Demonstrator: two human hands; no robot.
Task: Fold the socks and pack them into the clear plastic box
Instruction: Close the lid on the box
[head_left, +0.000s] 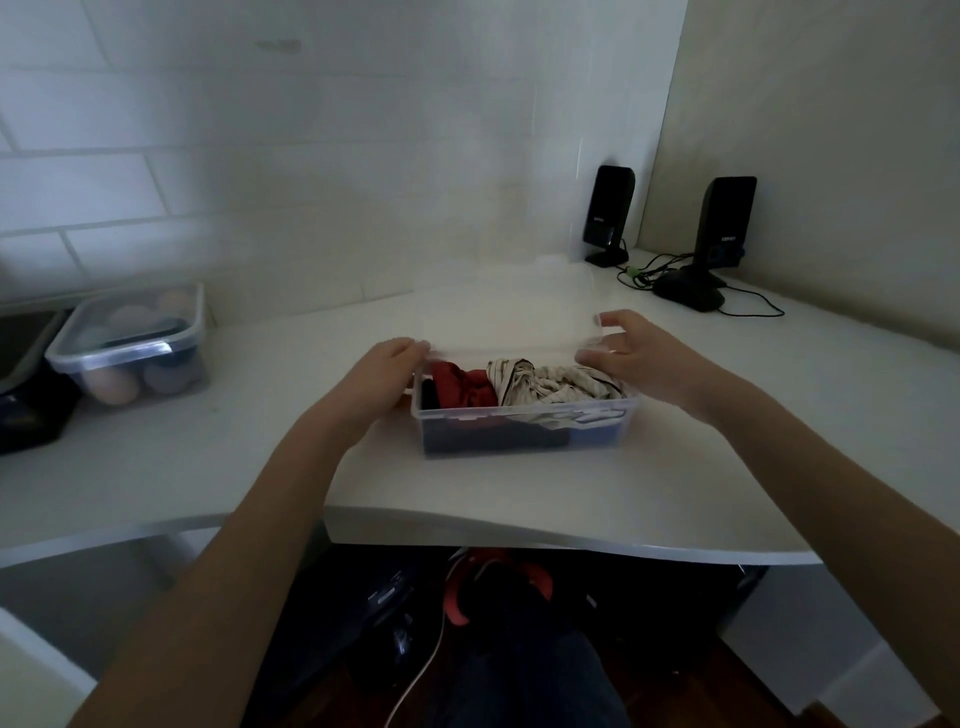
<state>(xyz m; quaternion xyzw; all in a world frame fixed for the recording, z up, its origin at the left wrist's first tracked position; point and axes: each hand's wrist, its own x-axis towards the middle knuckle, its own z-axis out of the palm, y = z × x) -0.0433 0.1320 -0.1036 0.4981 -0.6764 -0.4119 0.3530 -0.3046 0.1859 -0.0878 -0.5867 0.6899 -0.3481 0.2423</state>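
Observation:
A clear plastic box (519, 423) stands on the white desk (467, 499) in front of me. Inside it lie a red sock bundle (462, 387), a striped pale sock bundle (550, 382) and dark fabric lower down. A translucent lid (514, 317) is tilted over the box's far side, with its near edge raised. My left hand (382, 374) grips the lid's left edge beside the box. My right hand (639, 353) grips the lid's right edge, fingers curled around it.
A second lidded clear container (135, 348) with rounded bundles stands at the left by the tiled wall. Two black speakers (608, 213) (724, 223), a dark mouse-like object (688, 293) and cables sit at the back right. The desk's curved front edge is close to me.

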